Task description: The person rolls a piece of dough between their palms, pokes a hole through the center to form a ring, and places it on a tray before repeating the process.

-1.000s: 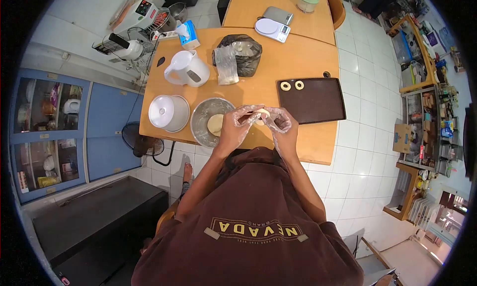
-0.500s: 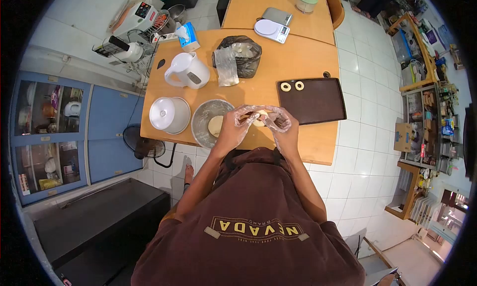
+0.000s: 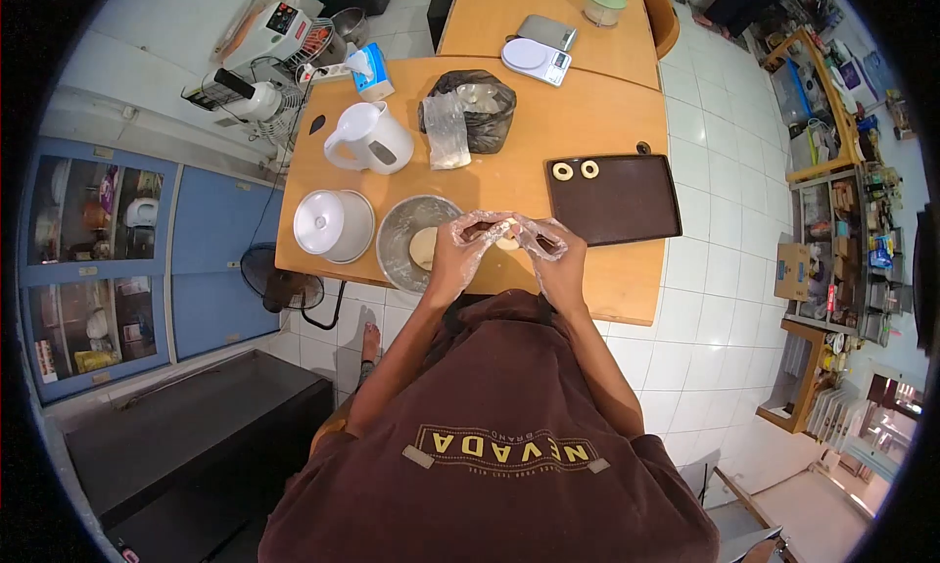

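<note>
Both hands wear clear plastic gloves dusted with flour. Between their fingertips is a small pale piece of dough, partly covered by the fingers. My left hand grips its left side, close to the rim of a metal bowl. A larger ball of dough lies in that bowl. My right hand pinches the piece from the right, near the corner of a dark baking tray. Two dough rings, a left ring and a right ring, rest at the tray's far left corner.
A white lidded container and a white electric kettle stand on the table's left side. Farther back are a black plastic bag, a tissue box and a kitchen scale. A fan stands on the floor at left.
My fingers have drawn slightly closer together around the dough piece, and my right hand has shifted a little to the left. The bowl, tray and rings have not moved.
</note>
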The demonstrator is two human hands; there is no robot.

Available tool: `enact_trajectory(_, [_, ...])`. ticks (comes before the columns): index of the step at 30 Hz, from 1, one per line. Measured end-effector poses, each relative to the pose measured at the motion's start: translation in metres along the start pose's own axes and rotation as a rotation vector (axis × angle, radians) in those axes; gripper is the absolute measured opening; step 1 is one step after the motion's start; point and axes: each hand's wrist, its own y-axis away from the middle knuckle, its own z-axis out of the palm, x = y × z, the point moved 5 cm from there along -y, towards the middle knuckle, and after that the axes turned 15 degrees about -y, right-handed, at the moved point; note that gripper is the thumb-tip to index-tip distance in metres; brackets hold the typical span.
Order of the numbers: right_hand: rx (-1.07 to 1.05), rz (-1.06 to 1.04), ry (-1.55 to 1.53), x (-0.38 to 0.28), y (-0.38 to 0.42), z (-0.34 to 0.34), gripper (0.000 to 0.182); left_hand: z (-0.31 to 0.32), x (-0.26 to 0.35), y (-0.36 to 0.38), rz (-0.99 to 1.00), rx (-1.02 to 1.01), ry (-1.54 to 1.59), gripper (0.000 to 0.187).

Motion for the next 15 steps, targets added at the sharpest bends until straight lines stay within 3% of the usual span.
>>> enact_trajectory(8, [0.047, 0.055, -0.188, 0.010, -0.001, 0.003, 0.023, -0.004, 0.015, -0.001, 0.084, -0.042, -0.111, 0.025])
enact_trajectory(15, [0.130, 0.079, -0.357, 0.018, 0.000, 0.000, 0.020, 0.004, -0.007, 0.003, 0.009, -0.020, 0.123, 0.027])
